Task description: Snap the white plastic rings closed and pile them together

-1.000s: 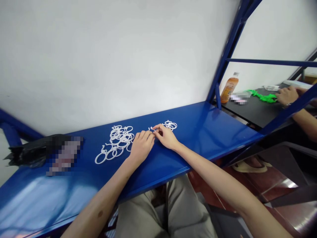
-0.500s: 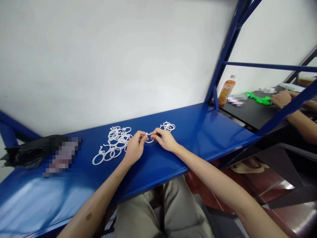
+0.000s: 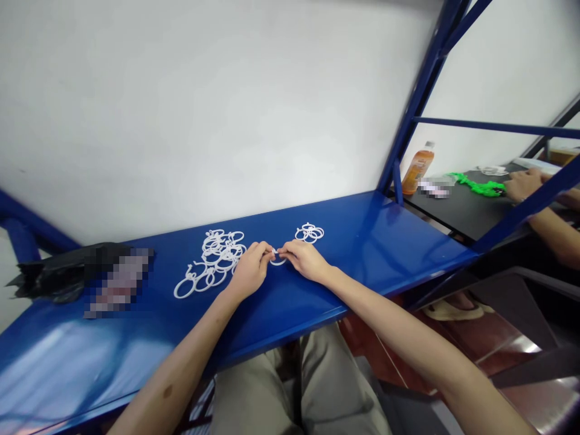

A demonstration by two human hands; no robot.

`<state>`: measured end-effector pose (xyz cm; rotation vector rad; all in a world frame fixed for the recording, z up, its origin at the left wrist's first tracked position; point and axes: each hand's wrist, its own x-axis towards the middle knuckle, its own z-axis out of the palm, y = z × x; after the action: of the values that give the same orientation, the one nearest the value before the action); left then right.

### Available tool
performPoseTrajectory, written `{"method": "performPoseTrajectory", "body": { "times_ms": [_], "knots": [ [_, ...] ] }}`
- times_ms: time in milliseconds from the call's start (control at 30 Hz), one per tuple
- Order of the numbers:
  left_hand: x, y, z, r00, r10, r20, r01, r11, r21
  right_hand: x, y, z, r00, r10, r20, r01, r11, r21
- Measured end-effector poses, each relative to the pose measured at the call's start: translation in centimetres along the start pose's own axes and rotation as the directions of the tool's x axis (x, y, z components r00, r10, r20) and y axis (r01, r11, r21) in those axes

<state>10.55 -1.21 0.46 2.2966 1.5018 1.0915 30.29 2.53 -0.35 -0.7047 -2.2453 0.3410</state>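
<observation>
Between my two hands, just over the blue table [image 3: 272, 314], is a white ring [image 3: 278, 262] with a small knotted or looped top. My left hand [image 3: 251, 266] pinches the ring's top from the left. From the right, my right hand [image 3: 306, 260] pinches it too, thumb and forefinger close to the other fingertips. The fingers hide part of the ring and its tie. A heap of similar white rings [image 3: 212, 260] lies to the left of my left hand. Behind my right hand sits a smaller cluster of white rings [image 3: 310, 232].
A black plastic bag [image 3: 58, 281] and a blurred-out packet [image 3: 120, 284] lie on the left. Blue frame posts [image 3: 419, 96] rise at the right. Beyond them, another person's hand [image 3: 523, 184] is near green stringy material [image 3: 480, 186] and an orange drink bottle [image 3: 417, 169].
The view has shifted slightly. My fingertips have drawn closer together around the ring's top, and less of the white piece shows between them.
</observation>
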Motion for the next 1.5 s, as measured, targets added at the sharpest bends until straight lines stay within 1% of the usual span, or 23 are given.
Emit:
{"method": "performPoseTrajectory", "body": {
  "times_ms": [100,267,500,667,867,967,1033,1067,1133,1167,1200,1233,1300,1367,1400,1500],
  "knots": [
    [-0.1,-0.1,-0.1,1.000,0.020,-0.009,-0.020,1.000,0.014,-0.1,-0.1,0.0,0.999,-0.042,-0.002,0.042,0.998,-0.039],
    [-0.2,0.1,-0.1,0.999,0.044,-0.025,-0.043,0.999,0.032,-0.2,-0.1,0.0,0.998,-0.061,0.002,0.061,0.995,-0.085],
    [-0.3,0.0,-0.2,0.997,0.072,0.010,-0.073,0.994,0.083,-0.3,0.0,0.1,0.993,-0.106,0.047,0.113,0.976,-0.184],
    [-0.4,0.1,-0.4,0.995,0.094,0.037,-0.098,0.986,0.135,-0.4,-0.3,-0.2,0.988,-0.115,0.104,0.137,0.962,-0.238],
    [-0.4,0.5,-0.3,0.990,0.135,0.051,-0.142,0.973,0.185,-0.6,-0.3,-0.3,0.975,-0.168,0.148,0.208,0.923,-0.323],
    [-0.2,0.5,-0.1,0.993,0.104,0.051,-0.112,0.974,0.199,-0.5,-0.3,0.1,0.974,-0.167,0.151,0.210,0.916,-0.341],
    [0.0,0.4,-0.2,0.996,0.071,0.047,-0.080,0.974,0.213,-0.2,-0.4,0.2,0.986,-0.123,0.111,0.155,0.925,-0.348],
    [0.2,0.2,-0.5,0.997,0.066,0.039,-0.073,0.971,0.229,0.1,-0.4,0.1,0.994,-0.084,0.076,0.106,0.927,-0.359],
    [0.4,-0.2,-1.4,0.997,0.073,0.017,-0.075,0.954,0.289,1.0,-0.1,-0.5,0.999,0.044,-0.029,-0.052,0.916,-0.398],
    [0.5,-0.4,-2.0,0.997,0.071,0.006,-0.069,0.940,0.334,1.6,0.2,-1.0,0.988,0.130,-0.088,-0.155,0.896,-0.417],
    [0.4,-0.7,-2.6,0.998,0.055,0.011,-0.055,0.923,0.380,2.1,0.7,-1.6,0.965,0.221,-0.143,-0.262,0.864,-0.429],
    [0.3,-1.0,-3.3,0.999,0.023,0.028,-0.033,0.906,0.422,2.7,1.2,-2.2,0.932,0.311,-0.187,-0.362,0.826,-0.432],
    [0.0,-1.6,-4.2,0.995,-0.052,0.080,0.007,0.876,0.482,3.7,2.3,-3.1,0.868,0.445,-0.219,-0.496,0.757,-0.425],
    [-0.2,-1.9,-4.6,0.984,-0.107,0.142,0.019,0.858,0.513,4.3,3.4,-3.4,0.836,0.503,-0.218,-0.546,0.722,-0.426],
    [-0.3,-1.9,-4.6,0.978,-0.121,0.170,0.015,0.854,0.520,4.5,3.9,-3.3,0.831,0.510,-0.220,-0.552,0.713,-0.432],
    [-0.3,-1.6,-4.2,0.963,-0.130,0.237,-0.008,0.862,0.507,4.5,4.6,-2.6,0.837,0.494,-0.237,-0.543,0.691,-0.477]
  ]
}}
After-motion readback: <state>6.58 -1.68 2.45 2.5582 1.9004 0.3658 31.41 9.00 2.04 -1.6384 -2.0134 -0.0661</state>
